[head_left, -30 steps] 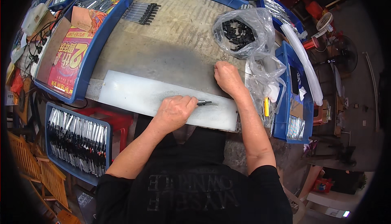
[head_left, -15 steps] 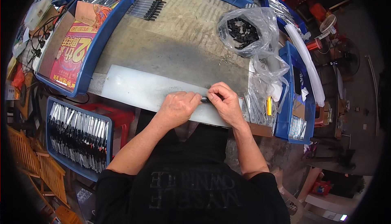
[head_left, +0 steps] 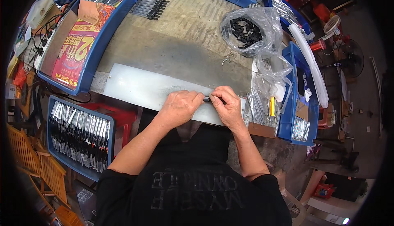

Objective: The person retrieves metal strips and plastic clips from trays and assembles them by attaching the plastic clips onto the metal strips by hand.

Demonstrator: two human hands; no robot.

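Over the white board [head_left: 137, 85] at the table's near edge, both my hands come close together. A pen [head_left: 207, 99], of which only a short dark and silvery piece shows between them, is gripped in my left hand [head_left: 179, 107], its fingers curled round. My right hand [head_left: 227, 107] pinches the same pen's right end between thumb and fingertips; the tip itself is hidden. To the right of that hand lie thin clear tubes [head_left: 257, 110] and a yellow-handled tool [head_left: 272, 106]. Further off stands an open clear plastic bag [head_left: 271, 33] with small black parts [head_left: 245, 32] in it.
A row of pens [head_left: 150, 8] lies at the table's far left. Blue trays [head_left: 87, 75] flank the left side, and another tray full of pens [head_left: 80, 133] rests lower left near a red stool [head_left: 123, 117]. A blue bin [head_left: 287, 121] stands at right. Tiny metal pieces [head_left: 228, 57] lie scattered near the bag.
The view has shifted slightly. Both hands keep their hold on the pen, and my right fingers have changed their pinch a little at its end.
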